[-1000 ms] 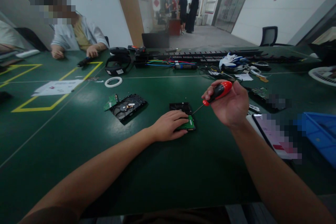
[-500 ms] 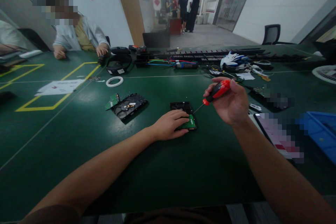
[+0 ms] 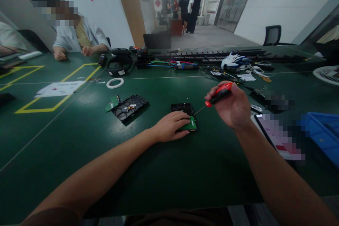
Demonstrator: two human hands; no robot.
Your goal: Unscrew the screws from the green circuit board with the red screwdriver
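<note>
A hard drive [image 3: 181, 107] with a green circuit board [image 3: 192, 124] lies on the table in front of me. My left hand [image 3: 172, 126] holds it from the left, fingers draped over the board and thumb along its near edge, covering part of it. In my right hand [image 3: 233, 106] is a red and black screwdriver [image 3: 221, 93], its handle gripped between thumb and fingers. The thin shaft slants down left, and its tip meets the drive's right edge near the board's upper corner. Whether it sits in a screw is too small to tell.
To the left lies another hard drive [image 3: 129, 108] beside a loose green board [image 3: 113, 103]. A tape roll [image 3: 114, 83] and a paper sheet [image 3: 59, 89] are farther off. At right are a tablet [image 3: 278, 137], a blue bin [image 3: 324, 134] and gloves [image 3: 234, 60]. A co-worker [image 3: 79, 39] sits across.
The screwdriver handle has turned in my right hand, its black part now facing lower right. My left hand and the drive stay put. The co-worker's hand has drawn back from a black object.
</note>
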